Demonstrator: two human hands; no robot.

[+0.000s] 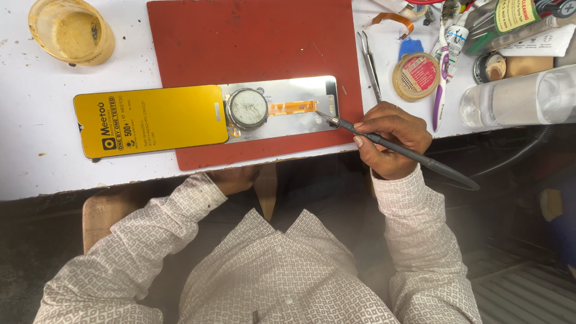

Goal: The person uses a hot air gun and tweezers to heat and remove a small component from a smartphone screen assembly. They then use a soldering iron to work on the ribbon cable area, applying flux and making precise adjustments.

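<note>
Scene: a person in a patterned shirt sits at a white surface (36, 162), seen from above, working over a red mat (258, 42).
Right hand: the right hand (393, 141) grips a slim dark soldering iron (408, 153) like a pen, fingers wrapped around the shaft.
Tip: the iron's point meets the end of an orange flex ribbon (293, 108) near the right edge of the silver panel (300, 123).
Panel: the panel lies flat across the mat's lower part, a round grey weight (247, 109) resting on it and pinning the ribbon's other end.
Left hand: the left hand (237, 178) sits at the surface's near edge, partly tucked beneath it; whether it holds anything cannot be told.
Beside: a yellow packaged screen (150, 120) lies left of the weight, touching the panel.
Within reach: tweezers (369, 63), a round flux tin (416, 75) and a clear bottle (516, 96) stand to the right.
Doing it well, by judgement: a steady wrist braced on the surface, light brief contact at the ribbon's end, and the weight left in place seem to matter most.
</note>
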